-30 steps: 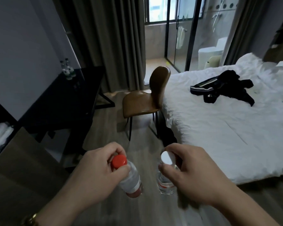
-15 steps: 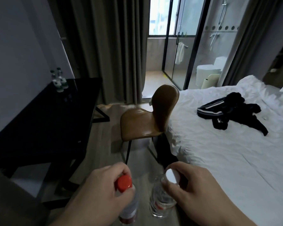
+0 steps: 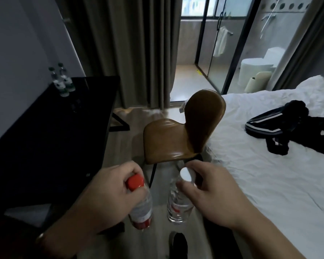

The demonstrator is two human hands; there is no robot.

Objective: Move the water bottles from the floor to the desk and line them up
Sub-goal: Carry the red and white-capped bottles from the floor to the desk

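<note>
My left hand [image 3: 103, 199] grips the neck of a clear bottle with a red cap [image 3: 141, 208], held above the floor. In my right hand [image 3: 211, 197] hangs a second clear bottle with a white cap [image 3: 178, 202], pinched just under the cap. Both bottles are side by side in front of me, bases down. The black desk [image 3: 51, 131] stretches along the wall to my left. Two small green-capped bottles [image 3: 62, 81] stand close together at its far corner.
A brown chair [image 3: 178, 135] stands just ahead between the desk and a white bed [image 3: 260, 165] on the right, which has dark clothing [image 3: 295, 128] on it. Grey curtains and a glass bathroom door are behind. My shoe tip [image 3: 178, 243] shows on the wood floor.
The view has risen and moved forward towards the chair and desk. Both hands keep hold of their bottles, which now hang higher off the floor.
</note>
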